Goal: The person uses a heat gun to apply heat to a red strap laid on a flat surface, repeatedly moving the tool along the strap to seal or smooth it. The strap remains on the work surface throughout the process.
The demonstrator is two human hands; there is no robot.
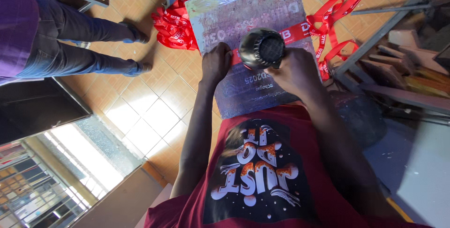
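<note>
Hair dryer aimed at a red ribbon on a printing board

The right hand (pixel 293 73) grips a black hair dryer (pixel 261 48) nozzle-down; the left hand (pixel 215 63) presses the red ribbon (pixel 300 30) flat on the board (pixel 248 7), likely steadying it. Beyond, more ribbons (pixel 174 26) lie piled.

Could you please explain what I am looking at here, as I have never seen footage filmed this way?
One camera sits on a person's head and looks down, so you see their red shirt and both bare arms. The right hand grips a black hair dryer, aimed down at a red lanyard strap lying across a flat printed board. The left hand presses on the board's edge. More red lanyards lie heaped on the tiled floor. Another person's legs stand nearby.
</note>
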